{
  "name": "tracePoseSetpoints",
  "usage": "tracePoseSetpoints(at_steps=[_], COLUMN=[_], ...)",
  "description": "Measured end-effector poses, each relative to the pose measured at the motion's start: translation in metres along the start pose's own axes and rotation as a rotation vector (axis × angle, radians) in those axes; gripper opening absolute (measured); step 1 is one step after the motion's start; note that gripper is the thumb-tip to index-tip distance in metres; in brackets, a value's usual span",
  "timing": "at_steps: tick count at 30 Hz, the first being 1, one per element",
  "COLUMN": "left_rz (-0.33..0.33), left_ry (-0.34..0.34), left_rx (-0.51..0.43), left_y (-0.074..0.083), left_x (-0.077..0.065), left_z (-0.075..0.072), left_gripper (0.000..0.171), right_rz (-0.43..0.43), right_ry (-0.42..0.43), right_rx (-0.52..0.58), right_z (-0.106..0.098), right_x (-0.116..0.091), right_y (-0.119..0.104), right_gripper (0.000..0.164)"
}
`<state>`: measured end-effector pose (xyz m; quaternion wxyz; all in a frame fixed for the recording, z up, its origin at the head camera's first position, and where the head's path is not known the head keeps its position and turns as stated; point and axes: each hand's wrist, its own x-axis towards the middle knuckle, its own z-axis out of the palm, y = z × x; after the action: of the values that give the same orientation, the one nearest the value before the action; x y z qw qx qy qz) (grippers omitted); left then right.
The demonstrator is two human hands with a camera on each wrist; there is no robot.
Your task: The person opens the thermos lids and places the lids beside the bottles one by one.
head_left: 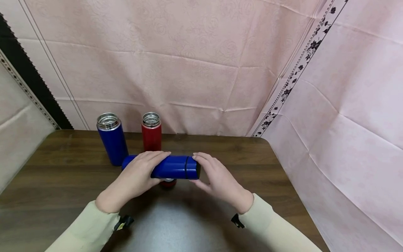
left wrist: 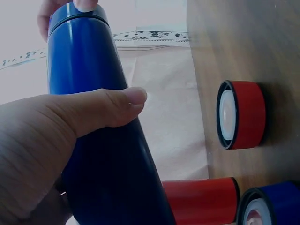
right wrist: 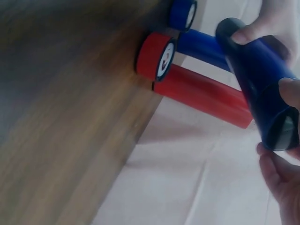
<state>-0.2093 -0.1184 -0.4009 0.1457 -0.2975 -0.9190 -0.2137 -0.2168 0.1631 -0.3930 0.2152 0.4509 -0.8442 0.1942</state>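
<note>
A blue thermos bottle [head_left: 170,167] with its cap on lies level in the air above the table. My left hand [head_left: 138,173] grips its body, thumb [left wrist: 105,108] across the near side. At the right end, my right hand [head_left: 218,178] holds the blue cap [head_left: 192,168] between thumb and fingers; a dark seam parts cap from body. Below the held bottle a red cap [left wrist: 248,115] rests on the table. A blue cap [right wrist: 180,14] lies to its left, hidden in the head view.
Behind stand two uncapped bottles with bare metal necks, a blue one [head_left: 114,143] at left and a red one [head_left: 151,134] beside it. The wooden table [head_left: 245,154] meets a pink cloth [head_left: 189,70] at its back edge.
</note>
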Motion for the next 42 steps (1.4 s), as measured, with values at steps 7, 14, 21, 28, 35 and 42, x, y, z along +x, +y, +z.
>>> tracePoseSetpoints(at_steps=[7, 14, 21, 28, 35, 42], left_rz=[-0.001, -0.012, 0.004, 0.025, 0.022, 0.023], left_ry=[-0.027, 0.003, 0.065, 0.057, 0.049, 0.053], left_rx=[-0.003, 0.01, 0.089, 0.11, 0.082, 0.06], left_y=[0.001, 0.0, -0.002, -0.004, -0.006, -0.006], left_x=[-0.002, -0.003, -0.002, -0.001, -0.002, -0.003], left_z=[-0.004, 0.002, 0.004, 0.002, 0.003, 0.002], left_gripper=[0.084, 0.083, 0.086, 0.085, 0.085, 0.085], right_rz=[-0.239, 0.016, 0.617, 0.73, 0.59, 0.456], right_ry=[0.063, 0.025, -0.082, -0.15, -0.128, -0.091], right_rx=[-0.147, 0.088, 0.724, 0.804, 0.696, 0.536], right_z=[0.006, 0.01, 0.007, 0.008, 0.008, 0.006], right_x=[-0.004, -0.002, 0.01, 0.014, 0.009, 0.006], right_y=[0.007, 0.007, 0.002, 0.007, 0.007, 0.004], right_gripper=[0.056, 0.075, 0.062, 0.052, 0.056, 0.062])
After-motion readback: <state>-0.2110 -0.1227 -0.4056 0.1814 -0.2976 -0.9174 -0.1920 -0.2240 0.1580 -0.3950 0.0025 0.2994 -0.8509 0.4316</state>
